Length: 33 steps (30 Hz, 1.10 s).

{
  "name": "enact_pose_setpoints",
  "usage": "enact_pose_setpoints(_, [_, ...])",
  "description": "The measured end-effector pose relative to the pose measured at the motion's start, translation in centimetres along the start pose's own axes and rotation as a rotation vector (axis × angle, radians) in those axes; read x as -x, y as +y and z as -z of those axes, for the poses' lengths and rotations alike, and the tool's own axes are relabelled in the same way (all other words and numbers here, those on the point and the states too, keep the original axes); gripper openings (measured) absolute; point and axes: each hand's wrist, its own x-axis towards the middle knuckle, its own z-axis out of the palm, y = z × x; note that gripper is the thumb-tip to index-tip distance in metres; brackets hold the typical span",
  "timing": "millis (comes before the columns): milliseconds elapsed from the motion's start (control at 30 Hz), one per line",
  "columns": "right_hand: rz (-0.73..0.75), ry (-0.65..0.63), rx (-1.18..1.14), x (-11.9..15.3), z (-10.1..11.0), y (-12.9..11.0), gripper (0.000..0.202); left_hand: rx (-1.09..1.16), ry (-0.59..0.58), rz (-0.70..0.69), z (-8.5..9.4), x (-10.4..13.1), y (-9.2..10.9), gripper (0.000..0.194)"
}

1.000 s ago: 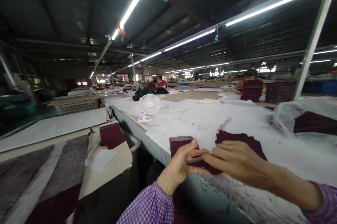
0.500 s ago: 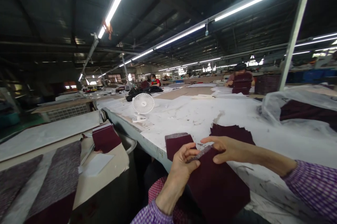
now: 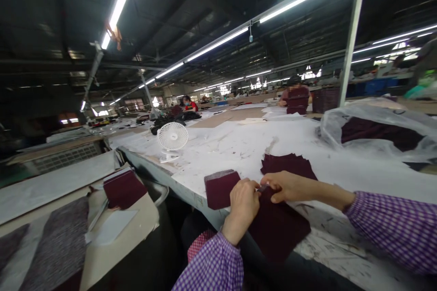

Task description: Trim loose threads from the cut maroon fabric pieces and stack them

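A stack of maroon fabric pieces point(image 3: 278, 229) hangs tilted over the near edge of the white-covered table point(image 3: 225, 145). At its upper left corner my left hand point(image 3: 244, 204) is closed, its fingertips pinching the fabric edge. My right hand point(image 3: 288, 186) grips the upper edge from the other side, thumb on the maroon face and fingers curled behind. The fingertips of both hands nearly meet, and what lies between them is partly hidden. To the left of my hands is a neat maroon stack point(image 3: 221, 191) with grey layers. Behind my right hand lies a fanned maroon pile point(image 3: 288, 163).
A white fan point(image 3: 173, 137) stands near the table's left edge. At the right lies a clear plastic bag point(image 3: 327, 125) with maroon cloth. A lower surface point(image 3: 136, 232) at the left holds another maroon stack point(image 3: 124, 189) and grey cloth. Two people point(image 3: 296, 95) point(image 3: 190, 105) are farther back.
My left hand has turned palm-down and closed on the fabric edge, and my right fingers have come down onto it. The whole view has shifted, so the scene sits farther left.
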Motion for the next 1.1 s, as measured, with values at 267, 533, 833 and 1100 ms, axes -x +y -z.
enact_pose_setpoints(267, [0.317,0.116,0.255,-0.7,0.3,3.2,0.022,-0.178,0.016,-0.171,-1.5,-0.3,-0.3,0.028])
enact_pose_setpoints(533, [0.37,0.105,0.347,-0.6,0.0,3.3,0.02,-0.216,0.049,-0.207,-1.6,-0.1,-0.3,0.029])
enact_pose_setpoints(833, [0.522,0.14,0.771,-0.2,-0.8,2.9,0.023,-0.269,0.042,-0.263,-1.8,0.1,-0.5,0.034])
enact_pose_setpoints(1100, [0.539,0.192,0.747,0.1,-0.8,3.8,0.024,-0.331,-0.009,-0.3,-1.4,0.1,-0.1,0.036])
